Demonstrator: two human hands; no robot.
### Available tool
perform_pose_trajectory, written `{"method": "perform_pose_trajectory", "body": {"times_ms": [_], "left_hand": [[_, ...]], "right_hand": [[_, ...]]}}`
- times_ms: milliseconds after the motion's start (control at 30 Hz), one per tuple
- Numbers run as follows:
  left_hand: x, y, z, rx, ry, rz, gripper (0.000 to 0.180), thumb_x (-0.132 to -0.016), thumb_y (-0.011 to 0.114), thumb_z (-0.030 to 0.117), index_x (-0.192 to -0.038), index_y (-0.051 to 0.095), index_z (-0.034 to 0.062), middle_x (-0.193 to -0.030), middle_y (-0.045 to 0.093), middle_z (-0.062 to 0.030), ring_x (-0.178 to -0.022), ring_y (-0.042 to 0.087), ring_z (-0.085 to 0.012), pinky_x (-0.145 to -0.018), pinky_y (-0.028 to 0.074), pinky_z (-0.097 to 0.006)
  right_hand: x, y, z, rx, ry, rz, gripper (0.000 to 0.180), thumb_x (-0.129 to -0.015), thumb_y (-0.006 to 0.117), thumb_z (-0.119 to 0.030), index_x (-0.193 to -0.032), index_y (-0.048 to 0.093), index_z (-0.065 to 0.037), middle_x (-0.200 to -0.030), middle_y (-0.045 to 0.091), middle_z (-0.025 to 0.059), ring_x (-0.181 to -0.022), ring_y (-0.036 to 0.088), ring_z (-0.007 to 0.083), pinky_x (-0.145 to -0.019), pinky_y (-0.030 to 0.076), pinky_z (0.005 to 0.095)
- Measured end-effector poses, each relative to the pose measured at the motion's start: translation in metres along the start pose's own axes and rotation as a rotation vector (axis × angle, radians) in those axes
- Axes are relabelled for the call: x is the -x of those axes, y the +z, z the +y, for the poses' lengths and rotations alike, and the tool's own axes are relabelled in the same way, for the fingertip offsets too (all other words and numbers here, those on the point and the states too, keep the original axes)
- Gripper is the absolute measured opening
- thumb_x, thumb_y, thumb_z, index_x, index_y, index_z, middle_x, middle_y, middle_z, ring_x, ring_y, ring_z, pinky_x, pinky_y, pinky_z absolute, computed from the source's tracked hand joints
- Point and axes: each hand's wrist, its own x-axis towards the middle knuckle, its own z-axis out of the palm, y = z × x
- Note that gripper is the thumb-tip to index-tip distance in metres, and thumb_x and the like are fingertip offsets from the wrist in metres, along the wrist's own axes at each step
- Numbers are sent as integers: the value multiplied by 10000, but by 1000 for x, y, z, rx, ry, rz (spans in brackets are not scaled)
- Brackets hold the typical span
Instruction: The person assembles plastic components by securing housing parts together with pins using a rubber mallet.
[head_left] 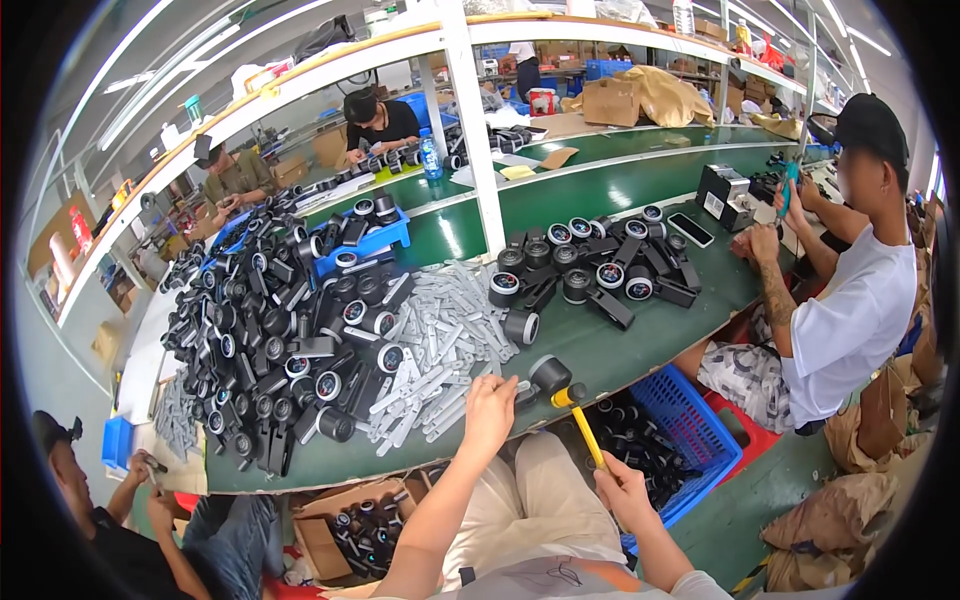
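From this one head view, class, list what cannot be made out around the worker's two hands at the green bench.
- Left hand: what its fingers press on the green bench is hidden beneath the hand.
- Mallet: the lower yellow handle is covered by the right hand.
- Blue crate: its contents are dark and too small to tell.
- Cardboard box: partly hidden by the bench edge.

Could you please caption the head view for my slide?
Right hand grips a yellow-handled mallet; left hand steadies a black part.
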Motion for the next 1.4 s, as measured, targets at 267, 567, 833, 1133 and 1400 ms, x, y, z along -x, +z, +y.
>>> {"method": "perform_pose_trajectory", "body": {"times_ms": [267,567,833,1133,1400], "left_hand": [[8,-4,14,47,-64,45,144,-781,691,91,-916,733,64,-848,638,-78,-832,550,-270,-757,449,-408],[9,0,4,173,-244,30,143,-743,743,119,-886,743,111,-834,665,-32,-823,562,-228,-760,443,-325],[10,6,-11,317,-269,26,110,-713,757,83,-814,716,66,-793,658,-81,-802,594,-248,-769,453,-337],[9,5,-10,326,-273,24,110,-727,748,91,-831,730,61,-814,669,-109,-804,613,-258,-753,465,-343],[13,3,-7,319,-306,6,85,-738,741,97,-813,724,60,-807,677,-105,-813,608,-275,-769,462,-353]], "right_hand": [[-3,-3,5,10,20,-23,424,-908,582,-83,-1321,499,-28,-654,514,-21,-532,459,35,-480,389,204],[-34,13,-4,357,-380,43,402,-889,598,-90,-1274,518,-4,-827,631,177,-737,640,275,-668,493,336],[-44,6,-35,546,-452,-26,381,-879,594,-84,-1245,528,-1,-859,632,216,-784,626,391,-677,503,414],[-59,3,-32,660,-460,-97,377,-888,580,-99,-1249,511,-11,-832,626,217,-755,622,385,-652,498,433],[-52,5,-38,674,-415,-103,346,-909,548,-127,-1229,505,-3,-903,635,236,-821,616,415,-706,503,450]]}}
